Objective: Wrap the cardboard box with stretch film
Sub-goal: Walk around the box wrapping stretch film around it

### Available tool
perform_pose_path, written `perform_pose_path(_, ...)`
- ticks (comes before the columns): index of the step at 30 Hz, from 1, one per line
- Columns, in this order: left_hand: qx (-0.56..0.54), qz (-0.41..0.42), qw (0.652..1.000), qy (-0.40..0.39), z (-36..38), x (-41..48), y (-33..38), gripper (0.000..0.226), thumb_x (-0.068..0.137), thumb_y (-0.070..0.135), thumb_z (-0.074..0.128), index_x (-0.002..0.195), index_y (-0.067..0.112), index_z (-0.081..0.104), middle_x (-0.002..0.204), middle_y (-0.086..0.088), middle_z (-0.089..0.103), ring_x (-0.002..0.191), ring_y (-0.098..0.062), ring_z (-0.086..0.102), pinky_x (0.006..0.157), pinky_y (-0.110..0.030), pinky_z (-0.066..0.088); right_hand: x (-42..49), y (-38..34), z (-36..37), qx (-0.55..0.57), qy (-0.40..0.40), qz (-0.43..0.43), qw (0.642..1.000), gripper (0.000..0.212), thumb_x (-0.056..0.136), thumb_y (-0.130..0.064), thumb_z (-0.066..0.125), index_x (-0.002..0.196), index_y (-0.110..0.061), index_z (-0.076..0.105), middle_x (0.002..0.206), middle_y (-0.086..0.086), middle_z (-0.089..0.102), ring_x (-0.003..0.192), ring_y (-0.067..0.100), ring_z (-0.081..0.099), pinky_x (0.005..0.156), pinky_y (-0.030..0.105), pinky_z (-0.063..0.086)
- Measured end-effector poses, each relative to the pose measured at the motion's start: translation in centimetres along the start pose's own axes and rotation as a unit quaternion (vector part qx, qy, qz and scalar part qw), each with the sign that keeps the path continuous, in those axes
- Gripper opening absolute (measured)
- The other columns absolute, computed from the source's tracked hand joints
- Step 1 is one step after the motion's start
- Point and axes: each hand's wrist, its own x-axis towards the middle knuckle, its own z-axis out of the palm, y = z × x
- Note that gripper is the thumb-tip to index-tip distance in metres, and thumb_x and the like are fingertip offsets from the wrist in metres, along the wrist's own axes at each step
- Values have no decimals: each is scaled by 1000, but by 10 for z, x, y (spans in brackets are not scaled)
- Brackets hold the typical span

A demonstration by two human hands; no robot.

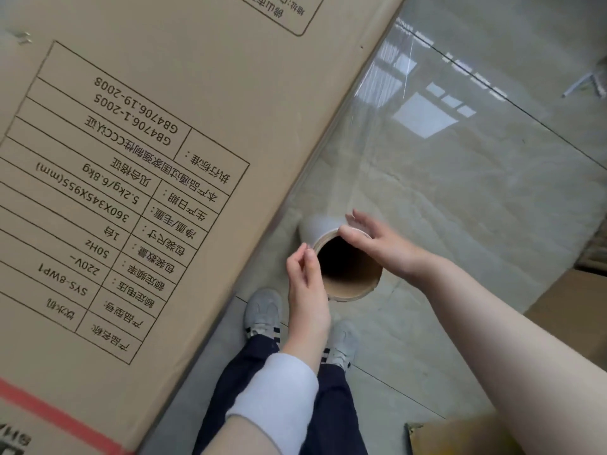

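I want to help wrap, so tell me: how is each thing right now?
box: closed, print upside down from here.
film: pulled off the roll, stretched in a clear sheet beside the box.
roll: end-on, hollow core facing the camera, held by both hands.
left hand: curled against the roll's side.
right hand: grips the roll's rim.

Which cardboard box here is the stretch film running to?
The large box with the printed table, at left; film from the roll reaches its edge. The plain cardboard at right lies apart.
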Motion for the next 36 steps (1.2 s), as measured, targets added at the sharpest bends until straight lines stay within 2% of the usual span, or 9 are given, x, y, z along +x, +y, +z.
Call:
perform_pose_path(6, 167, 115, 971, -127, -27, 42, 20, 66, 86, 61, 43, 140, 23, 36, 153, 3, 25, 140, -8, 24, 110, -22, 19, -4, -9, 3, 8, 28, -27, 999, 57, 95, -36, 46, 135, 4, 40, 142, 8, 45, 125, 15, 47, 93, 16, 36)
perform_pose_path(9, 192, 141, 947, -215, -29, 52, 26, 45, 96, 44, 40, 137, 25, 43, 142, 6, 43, 134, -6, 35, 107, -17, 25, -9, 3, 11, 74, 59, -13, 995, 70, 91, -46, 47, 146, -6, 28, 151, 4, 32, 134, 11, 37, 104, 21, 35)
perform_pose_path(12, 189, 164, 951, -183, -30, 60, 17, 41, 89, 57, 41, 119, 33, 54, 123, 9, 57, 121, -8, 49, 106, -27, 35, -19, 31, 39, 177, 133, 26, 975, 82, 70, -73, 47, 134, -20, 47, 144, 2, 46, 133, 18, 42, 113, 44, 32)
perform_pose_path(15, 175, 184, 957, -141, -28, 49, 1, 55, 77, 66, 33, 116, 32, 53, 123, 7, 57, 120, -8, 49, 102, -22, 35, -24, 42, 66, 252, 165, 22, 953, 54, 79, -71, 36, 97, -27, 62, 110, 0, 67, 102, 12, 62, 94, 35, 46)
perform_pose_path(18, 114, 182, 974, -72, -38, 26, -11, 45, 95, 44, 34, 126, 16, 51, 126, 3, 54, 118, -8, 47, 95, -7, 33, -26, 34, 70, 160, 173, 10, 972, 88, 63, -89, 36, 97, -13, 65, 100, 3, 68, 95, 19, 61, 91, 39, 46)
perform_pose_path(22, 78, 134, 988, -8, -46, -16, -32, 38, 100, 30, 26, 132, 18, 42, 136, 3, 46, 124, -6, 41, 97, -12, 30, -37, 29, 62, 76, 97, -7, 992, 44, 94, -50, 41, 92, -13, 65, 83, -8, 59, 78, 5, 53, 71, 12, 42)
perform_pose_path(29, 201, 105, 973, -43, -69, -2, -42, 39, 97, 38, 38, 127, 14, 41, 131, -2, 48, 123, -16, 43, 79, -12, 26, -23, 25, 55, -24, 21, 10, 999, 51, 90, -51, 46, 115, -10, 62, 120, 6, 65, 115, 17, 59, 104, 34, 42)
perform_pose_path(33, 242, 149, 941, -186, -74, 34, -25, 63, 89, 57, 43, 142, 26, 31, 152, 4, 28, 141, -10, 22, 115, -30, 18, -24, 31, 59, 4, 32, -18, 999, 47, 93, -49, 45, 111, -9, 63, 117, 7, 67, 108, 14, 62, 96, 24, 44)
perform_pose_path(36, 237, 161, 922, -262, -73, 48, -20, 69, 79, 64, 37, 138, 27, 42, 144, 6, 43, 135, -7, 35, 115, -31, 24, -27, 40, 67, 63, 66, -14, 996, 65, 89, -59, 44, 126, -7, 56, 131, 8, 58, 115, 10, 56, 104, 27, 39)
